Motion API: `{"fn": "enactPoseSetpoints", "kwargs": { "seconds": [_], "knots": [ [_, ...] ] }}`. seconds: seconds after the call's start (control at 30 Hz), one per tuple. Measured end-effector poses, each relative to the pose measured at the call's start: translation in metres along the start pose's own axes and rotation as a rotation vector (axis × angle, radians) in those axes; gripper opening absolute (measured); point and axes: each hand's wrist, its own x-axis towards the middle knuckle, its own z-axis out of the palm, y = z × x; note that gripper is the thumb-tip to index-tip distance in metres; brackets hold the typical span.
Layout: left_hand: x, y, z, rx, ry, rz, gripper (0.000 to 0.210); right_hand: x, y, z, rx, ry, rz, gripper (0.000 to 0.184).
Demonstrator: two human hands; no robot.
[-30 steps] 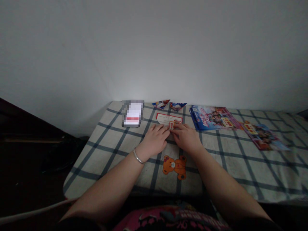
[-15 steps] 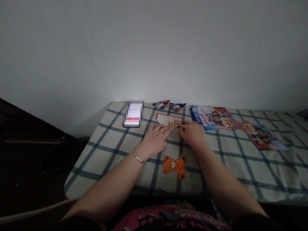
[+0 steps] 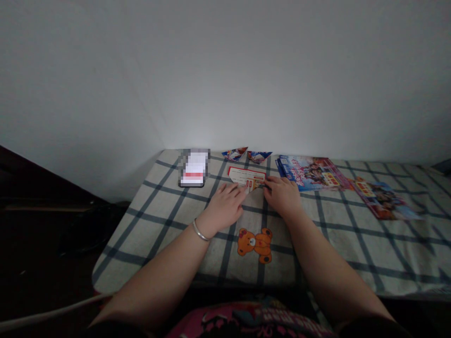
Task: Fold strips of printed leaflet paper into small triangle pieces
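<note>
A folded printed leaflet, white with a red edge and tapered toward me, lies on the checked tablecloth between my hands. My left hand, with a silver bangle at the wrist, rests on its left lower part, fingers stretched out and lying flat. At the leaflet's right edge, my right hand has its fingers curled in a pinch on the paper; part of that edge is hidden under the fingertips. Beyond the leaflet stand two small folded paper shapes in blue, red and white print.
To the left lies a phone with a blurred, lit screen. On the right are a stack of colourful leaflets and a further leaflet. The tablecloth bears an orange bear picture. A pale wall rises behind the table.
My left hand's fingers have shifted very slightly on the leaflet. The right hand keeps its pinch, and the view has moved a touch.
</note>
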Motion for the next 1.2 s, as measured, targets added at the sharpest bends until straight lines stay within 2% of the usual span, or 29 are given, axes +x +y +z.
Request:
{"fn": "enactPoseSetpoints", "kwargs": {
  "seconds": [0.3,0.5,0.63,0.77,0.87,1.07,1.2],
  "knots": [
    [0.006,-0.018,0.002,-0.162,0.019,0.026,0.021,0.0,0.005,0.005,0.001,-0.029,-0.054,0.038],
    [0.008,-0.019,0.007,-0.236,0.102,-0.031,0.023,-0.001,0.006,0.008,0.045,0.019,-0.058,0.045],
    [0.007,-0.016,0.006,-0.201,0.105,-0.114,0.03,0.001,0.002,0.008,0.082,0.068,-0.25,0.037],
    [0.008,-0.015,0.006,-0.178,0.11,-0.093,0.033,0.004,-0.005,0.011,0.119,0.037,-0.415,0.031],
    [0.011,-0.014,0.006,-0.149,0.107,-0.072,0.029,0.006,-0.009,0.015,0.136,0.029,-0.434,0.03],
    [0.013,-0.017,0.008,-0.055,0.128,-0.224,0.027,0.009,-0.012,0.016,0.154,0.023,-0.422,0.023],
    [0.014,-0.023,0.01,-0.14,0.116,-0.125,0.025,0.009,-0.012,0.016,0.128,0.007,-0.415,0.023]
  ]
}}
